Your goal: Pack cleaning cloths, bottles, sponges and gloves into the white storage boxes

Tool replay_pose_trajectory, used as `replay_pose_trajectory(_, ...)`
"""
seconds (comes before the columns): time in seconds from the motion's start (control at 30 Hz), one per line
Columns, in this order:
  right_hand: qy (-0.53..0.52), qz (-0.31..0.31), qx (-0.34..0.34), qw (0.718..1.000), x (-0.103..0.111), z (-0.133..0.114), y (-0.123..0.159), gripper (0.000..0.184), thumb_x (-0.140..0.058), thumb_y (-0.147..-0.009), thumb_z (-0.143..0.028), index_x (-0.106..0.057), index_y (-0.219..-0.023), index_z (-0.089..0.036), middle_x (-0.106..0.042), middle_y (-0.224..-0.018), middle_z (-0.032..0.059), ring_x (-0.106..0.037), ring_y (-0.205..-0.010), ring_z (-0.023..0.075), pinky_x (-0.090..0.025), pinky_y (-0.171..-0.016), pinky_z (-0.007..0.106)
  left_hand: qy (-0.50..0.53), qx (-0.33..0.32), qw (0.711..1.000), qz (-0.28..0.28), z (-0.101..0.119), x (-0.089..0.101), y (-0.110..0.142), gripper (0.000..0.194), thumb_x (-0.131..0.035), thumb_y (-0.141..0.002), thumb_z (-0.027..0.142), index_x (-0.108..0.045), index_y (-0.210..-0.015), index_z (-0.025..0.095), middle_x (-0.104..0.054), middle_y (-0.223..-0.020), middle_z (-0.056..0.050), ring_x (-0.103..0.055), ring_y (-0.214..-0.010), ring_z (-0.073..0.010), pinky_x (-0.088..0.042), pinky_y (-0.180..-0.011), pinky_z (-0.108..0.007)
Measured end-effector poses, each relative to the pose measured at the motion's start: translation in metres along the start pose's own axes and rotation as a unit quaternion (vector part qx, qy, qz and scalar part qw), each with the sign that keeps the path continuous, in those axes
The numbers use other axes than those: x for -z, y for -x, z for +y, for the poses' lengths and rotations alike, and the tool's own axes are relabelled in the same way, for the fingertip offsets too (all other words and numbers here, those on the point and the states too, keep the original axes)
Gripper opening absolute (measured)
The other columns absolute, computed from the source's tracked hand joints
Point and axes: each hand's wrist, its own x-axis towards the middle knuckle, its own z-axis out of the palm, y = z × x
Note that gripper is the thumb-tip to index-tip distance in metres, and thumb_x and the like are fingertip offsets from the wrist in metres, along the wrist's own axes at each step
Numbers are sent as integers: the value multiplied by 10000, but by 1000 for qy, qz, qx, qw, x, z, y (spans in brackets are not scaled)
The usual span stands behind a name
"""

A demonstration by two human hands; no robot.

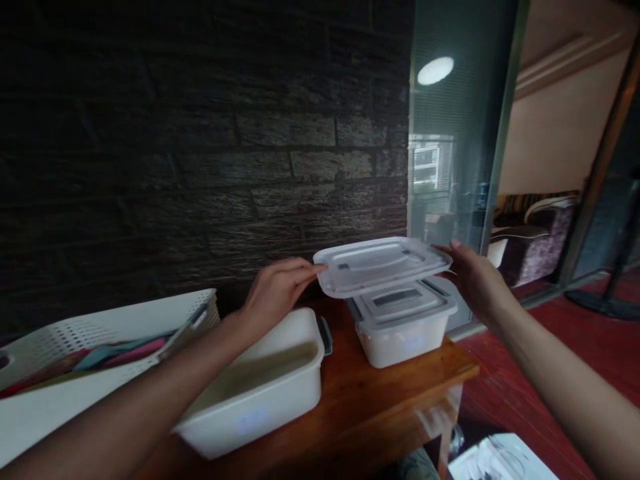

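Observation:
A translucent plastic lid [380, 263] is held level in the air between my two hands. My left hand [280, 283] pinches its left edge. At the opposite edge, the fingers of my right hand [470, 273] grip the lid, partly hidden behind it. Just beneath the lid is a white lidded storage box [405, 337] with grey clips; whether the two touch I cannot tell. An uncovered white bin [280, 397] with a grey side clip stands below my left forearm, which hides part of it.
Coloured cloth-like items lie in a white perforated basket [200, 303] at the left. Everything stands on a wooden table [360, 400] against a dark brick wall [225, 147]. A glass door [450, 133] is behind, and a white object [503, 457] lies on the red floor.

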Motion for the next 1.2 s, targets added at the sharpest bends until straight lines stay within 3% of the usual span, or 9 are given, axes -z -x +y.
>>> replay_pose_trajectory(0.13,122,21,14,992,45,31,-9,330,-740,-813,-440,-802,-993,-170,-779,-1149,80,-699,-1083,262,-527,-992,365,15,-55,994,-94,0,-51,-11,362,-458,-1051,230,-738,-1280,215,-759,-1020,-65,-704,-912,-185,-537,-786,-272)
replay_pose_trajectory(0.23,167,20,7,986,64,51,-9,342,-743,-784,-424,-805,-1006,-171,-777,-1175,88,-674,-1164,296,-451,-1093,419,13,-63,986,-155,2,-71,-14,409,-422,-1032,168,-732,-1293,228,-749,-997,-65,-696,-882,-193,-534,-760,-273)
replay_pose_trajectory(0.33,186,10,-5,983,75,66,-8,390,-759,-764,-416,-803,-1055,-161,-792,-1120,98,-683,-1142,312,-429,-1099,440,1,-61,975,-214,1,-79,-14,457,-395,-1022,122,-706,-1331,255,-726,-962,-51,-681,-854,-189,-524,-749,-270)
replay_pose_trajectory(0.47,200,1,-8,980,86,82,-10,412,-749,-783,-402,-791,-1112,-158,-774,-1184,97,-658,-1190,314,-393,-1121,435,-5,-66,960,-273,-1,-82,-11,478,-366,-1048,130,-655,-1392,294,-719,-1061,-50,-677,-975,-194,-521,-852,-281)
replay_pose_trajectory(0.7,217,-15,-17,976,91,92,-7,434,-726,-810,-417,-784,-1146,-148,-770,-1192,100,-661,-1170,308,-412,-1096,424,-19,-56,954,-294,3,-87,-7,466,-387,-1039,127,-658,-1380,293,-709,-1120,-43,-675,-986,-181,-509,-849,-251)
replay_pose_trajectory(0.87,237,2,-22,971,90,87,-8,555,-690,-836,-482,-733,-1256,-121,-757,-1207,139,-670,-1165,313,-447,-1071,449,-63,-58,953,-291,9,-72,-13,463,-401,-1028,151,-642,-1393,301,-690,-1010,-21,-657,-817,-150,-481,-709,-224)
replay_pose_trajectory(1.0,262,47,11,964,88,65,-10,575,-664,-858,-509,-694,-1312,-158,-704,-1288,143,-612,-1249,320,-412,-1110,495,-94,-36,958,-270,0,-39,-18,399,-424,-1037,237,-685,-1334,290,-690,-1067,-38,-684,-908,-169,-506,-803,-246)
replay_pose_trajectory(1.13,317,73,169,930,59,24,7,417,-651,-901,-462,-703,-1243,-230,-672,-1261,104,-607,-1230,300,-461,-1062,465,-128,22,961,-243,-19,8,-10,351,-472,-1030,366,-739,-1239,274,-708,-1119,-44,-695,-970,-195,-518,-873,-282)
replay_pose_trajectory(1.2,318,32,253,913,31,5,25,318,-630,-942,-415,-692,-1217,-267,-651,-1305,87,-585,-1268,287,-461,-1059,434,-130,52,961,-237,-27,33,3,345,-489,-1021,387,-756,-1203,267,-720,-1122,-46,-695,-993,-207,-519,-897,-297)
